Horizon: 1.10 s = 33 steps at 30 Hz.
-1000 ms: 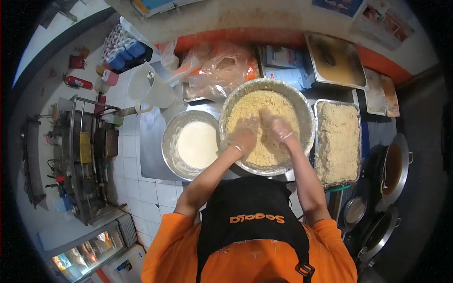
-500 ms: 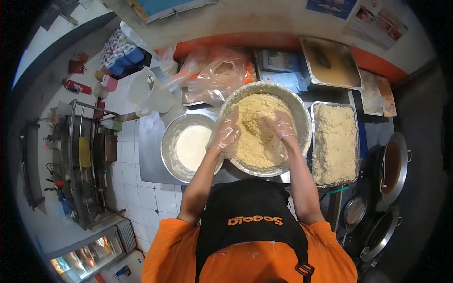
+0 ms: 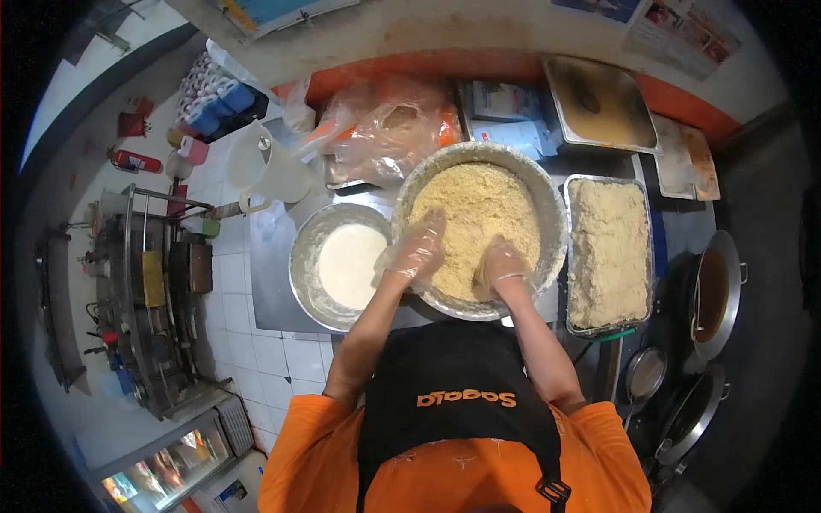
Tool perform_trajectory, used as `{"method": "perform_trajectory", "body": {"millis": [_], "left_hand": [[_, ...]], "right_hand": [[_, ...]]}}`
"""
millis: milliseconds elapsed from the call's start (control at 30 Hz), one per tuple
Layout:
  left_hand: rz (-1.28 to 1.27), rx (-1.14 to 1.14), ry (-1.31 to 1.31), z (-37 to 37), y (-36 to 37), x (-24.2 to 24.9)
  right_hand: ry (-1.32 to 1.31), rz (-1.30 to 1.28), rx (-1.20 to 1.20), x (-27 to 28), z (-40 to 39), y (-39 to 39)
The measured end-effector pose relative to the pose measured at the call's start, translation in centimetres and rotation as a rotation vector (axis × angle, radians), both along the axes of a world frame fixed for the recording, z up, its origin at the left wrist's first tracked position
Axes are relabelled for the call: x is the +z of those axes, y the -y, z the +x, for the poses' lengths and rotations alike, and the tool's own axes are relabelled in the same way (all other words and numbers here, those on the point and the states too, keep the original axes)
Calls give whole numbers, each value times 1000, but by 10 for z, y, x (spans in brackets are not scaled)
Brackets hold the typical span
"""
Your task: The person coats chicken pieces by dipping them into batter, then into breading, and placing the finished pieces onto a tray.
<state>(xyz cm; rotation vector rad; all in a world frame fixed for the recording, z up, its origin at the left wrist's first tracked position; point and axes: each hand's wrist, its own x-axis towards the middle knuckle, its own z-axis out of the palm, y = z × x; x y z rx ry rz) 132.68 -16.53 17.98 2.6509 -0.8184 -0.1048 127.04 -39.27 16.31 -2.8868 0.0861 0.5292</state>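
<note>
A large metal bowl (image 3: 554, 231) holds pale yellow, crumbly breading (image 3: 479, 192). Both my hands wear clear plastic gloves and are inside this bowl. My left hand (image 3: 419, 250) rests at the left of the crumbs, fingers stretched forward and touching them, with nothing gripped. Close to the near side, my right hand (image 3: 501, 263) points down into the crumbs; its fingertips are buried. Just left stands a smaller metal bowl (image 3: 306, 295) with white, smooth-topped contents (image 3: 351, 265). On the right, a metal tray (image 3: 652, 282) is heaped with similar crumbly breading (image 3: 609, 252).
Behind the bowls lie a clear plastic bag (image 3: 385, 128) and a deep metal pan (image 3: 650, 141) of brownish liquid. A white plastic jug (image 3: 286, 175) stands at the table's left edge. Two woks (image 3: 727, 295) sit at lower right. A metal rack (image 3: 154, 291) is at left.
My right hand has moved toward me and down, to the near side of the large bowl. My left hand has shifted slightly nearer the crumbs' middle. The dip in the crumbs looks filled over.
</note>
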Motion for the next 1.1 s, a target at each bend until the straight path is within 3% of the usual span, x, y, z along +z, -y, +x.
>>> {"method": "perform_trajectory", "body": {"millis": [33,100,167,200,267,367,400,467,500,533,600,633,667,700,733,767,800,833,867,900,967,1000,1067,1100], "left_hand": [[-2,-4,10,-3,1,-6],[-12,-1,47,5,5,-13],[-82,40,-118,4,1,-6],[-148,69,-267,5,-2,2],[-79,98,-258,4,6,26],[-95,108,-202,1,8,20],[-164,90,-156,-3,5,13],[-211,56,-127,0,3,5],[-255,25,-100,0,2,3],[-253,24,-99,0,6,21],[37,168,-392,4,22,75],[37,158,-385,7,20,64],[-1,61,-191,5,16,41],[-41,-34,1,4,14,28],[-42,-39,8,7,17,29],[-133,-81,-65,7,19,30],[-220,-124,-150,-2,20,31],[-217,-131,-150,-4,27,30],[102,-204,-125,-2,40,30],[422,-275,-106,-4,47,30],[420,-318,-32,3,56,46],[420,-348,24,4,59,51],[368,-389,9,7,64,38],[317,-414,-9,6,66,31]], "right_hand": [[49,71,7,-41,-2,3],[114,136,17,-36,10,10],[71,375,22,50,14,5],[66,381,22,72,12,-4],[-206,170,-61,98,11,-19],[34,262,38,-42,6,-13],[27,260,35,-29,6,-12],[161,534,-86,48,25,-16],[62,494,-80,90,30,-18],[63,496,-80,88,30,-22],[484,-814,711,72,30,-32],[624,-1046,456,-1,23,-56],[617,-1049,448,-6,23,-53],[513,-550,408,-8,22,-48],[406,-59,354,-12,29,-41],[649,-37,316,-23,36,-37],[636,-31,315,-31,36,-22],[350,130,354,-10,48,-4],[70,281,385,7,58,13],[72,279,374,12,55,28],[322,348,23,20,55,56],[322,340,13,20,54,59],[435,379,-239,15,47,53],[459,574,-338,12,43,46]]}}
